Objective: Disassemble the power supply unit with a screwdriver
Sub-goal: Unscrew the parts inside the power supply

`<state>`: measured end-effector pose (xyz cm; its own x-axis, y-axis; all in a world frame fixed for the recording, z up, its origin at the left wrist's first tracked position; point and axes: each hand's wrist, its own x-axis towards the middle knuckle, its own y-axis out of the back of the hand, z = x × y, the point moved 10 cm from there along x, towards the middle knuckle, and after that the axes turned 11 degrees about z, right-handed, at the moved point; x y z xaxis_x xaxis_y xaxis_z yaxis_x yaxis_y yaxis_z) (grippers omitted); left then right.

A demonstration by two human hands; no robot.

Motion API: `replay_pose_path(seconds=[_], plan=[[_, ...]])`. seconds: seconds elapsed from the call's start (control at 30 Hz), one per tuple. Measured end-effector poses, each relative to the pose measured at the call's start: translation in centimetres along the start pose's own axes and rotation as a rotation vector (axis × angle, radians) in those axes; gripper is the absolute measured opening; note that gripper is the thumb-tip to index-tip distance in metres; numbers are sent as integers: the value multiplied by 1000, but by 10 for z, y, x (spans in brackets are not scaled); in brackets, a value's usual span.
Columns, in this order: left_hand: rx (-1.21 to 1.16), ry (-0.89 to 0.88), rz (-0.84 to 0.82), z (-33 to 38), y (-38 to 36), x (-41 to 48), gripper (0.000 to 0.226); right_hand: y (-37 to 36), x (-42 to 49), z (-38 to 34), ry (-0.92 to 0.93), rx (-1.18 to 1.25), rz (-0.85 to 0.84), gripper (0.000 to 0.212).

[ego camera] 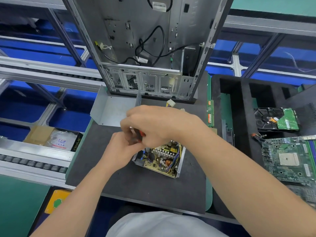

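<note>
The opened power supply unit (162,159) lies on the dark foam mat (136,182), its yellow circuit board, heat sink and copper coil exposed inside the metal tray. Its grey metal cover (109,112) lies farther back on the mat. My right hand (157,124) grips a screwdriver with a red and black handle (139,135) above the unit's left corner. My left hand (119,149) sits just below it with fingers curled at the screwdriver's shaft; the tip is hidden between the hands. White connectors (171,103) on yellow wires show behind my right hand.
An empty computer case (150,48) stands upright at the back of the mat. To the right, a black foam tray (236,100) holds RAM sticks (210,113), a hard drive (277,118) and a motherboard (290,159). A cardboard box (51,137) sits left beyond a roller conveyor.
</note>
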<state>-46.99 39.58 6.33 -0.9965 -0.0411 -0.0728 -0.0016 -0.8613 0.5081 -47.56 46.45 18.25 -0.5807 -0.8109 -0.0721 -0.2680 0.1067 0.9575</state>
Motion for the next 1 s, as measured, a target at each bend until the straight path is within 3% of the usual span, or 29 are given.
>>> replay_pose_path(seconds=[0.1,0.17,0.3,0.43,0.5,0.6,0.67,0.77,0.83,1.0], plan=[[14,-28,19,3,0,1,40,9,-4,24,-325,-159,146,39],[-12,-24,3,5,-2,0,33,7,-5,29,-420,-187,162,41],[-51,-16,-11,8,-1,-3,18,2,-3,21,-268,-43,42,12],[-54,11,-7,6,1,-5,13,0,-5,4,-34,-49,-39,15],[-69,-5,15,10,3,-5,7,0,-6,8,-62,-4,-39,10],[-50,-48,19,13,2,-3,4,7,-4,21,-248,-107,116,33],[-81,-18,16,9,1,-2,14,13,-4,29,-351,-219,199,43],[-117,-69,8,10,0,-2,21,4,-3,26,-272,-98,131,16],[-135,-86,21,12,2,-3,22,2,-6,23,-200,-39,80,23],[-122,-85,19,11,1,-4,18,10,-4,29,-288,-169,200,24]])
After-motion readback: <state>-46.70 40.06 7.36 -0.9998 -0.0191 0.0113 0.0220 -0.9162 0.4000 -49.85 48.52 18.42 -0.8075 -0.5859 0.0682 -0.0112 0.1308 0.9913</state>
